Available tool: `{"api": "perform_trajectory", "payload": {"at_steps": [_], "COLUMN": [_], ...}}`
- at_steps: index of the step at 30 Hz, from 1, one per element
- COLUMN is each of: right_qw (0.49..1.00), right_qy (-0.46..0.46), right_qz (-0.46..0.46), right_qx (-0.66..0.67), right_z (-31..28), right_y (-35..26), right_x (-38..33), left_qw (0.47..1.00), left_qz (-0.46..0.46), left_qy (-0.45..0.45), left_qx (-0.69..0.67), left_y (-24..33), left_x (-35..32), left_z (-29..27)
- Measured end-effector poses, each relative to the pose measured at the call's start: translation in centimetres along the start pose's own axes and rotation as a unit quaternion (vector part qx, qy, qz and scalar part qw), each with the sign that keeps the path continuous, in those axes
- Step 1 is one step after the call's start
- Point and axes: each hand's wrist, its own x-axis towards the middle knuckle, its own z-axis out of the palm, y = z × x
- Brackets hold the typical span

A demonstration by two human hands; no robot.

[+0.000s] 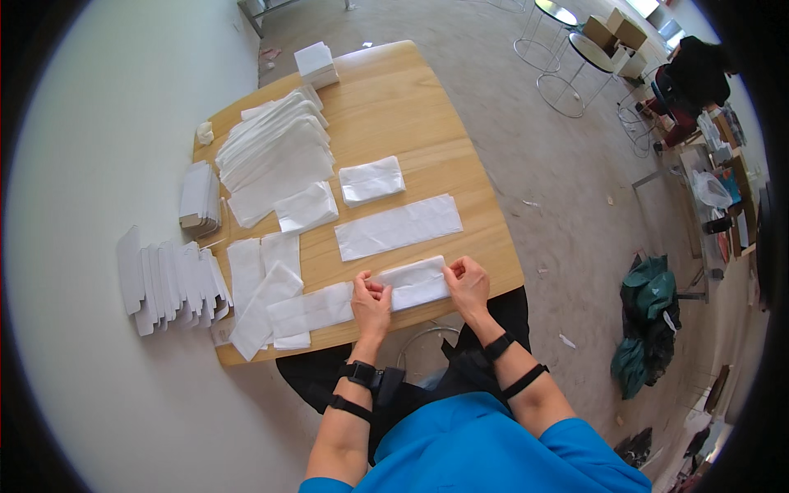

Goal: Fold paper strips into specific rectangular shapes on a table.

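Note:
A folded white plastic bag (417, 282) lies near the front edge of the wooden table (394, 99). My left hand (371, 300) pinches its left end, where it meets a longer flat white bag (308, 311). My right hand (467, 282) grips its right end. Both hands rest on the tabletop with fingers closed on the bag.
Another long flat bag (399, 227) and a folded bag (371, 180) lie further back. A fanned pile of white bags (275, 156) and loose bags (263, 287) sit to the left. Flat white cartons (168, 283) hang off the left edge. A small white stack (316, 64) sits at the far corner.

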Motion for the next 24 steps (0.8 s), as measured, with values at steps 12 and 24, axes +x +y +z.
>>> {"api": "perform_trajectory", "payload": {"at_steps": [12,24], "right_qw": [0.962,0.952], "right_qy": [-0.183,-0.260], "right_qz": [-0.118,-0.049], "right_qx": [0.164,0.153], "right_z": [0.8,-0.2], "right_y": [-7.6,-5.9], "right_x": [-4.0,-7.2], "left_qw": [0.945,0.921], "left_qz": [-0.103,-0.290], "left_qy": [0.304,0.197], "left_qx": [0.064,0.170], "left_y": [-6.3,-11.3], "left_x": [-1.4,0.6], "left_z": [-14.1,-18.5]}}
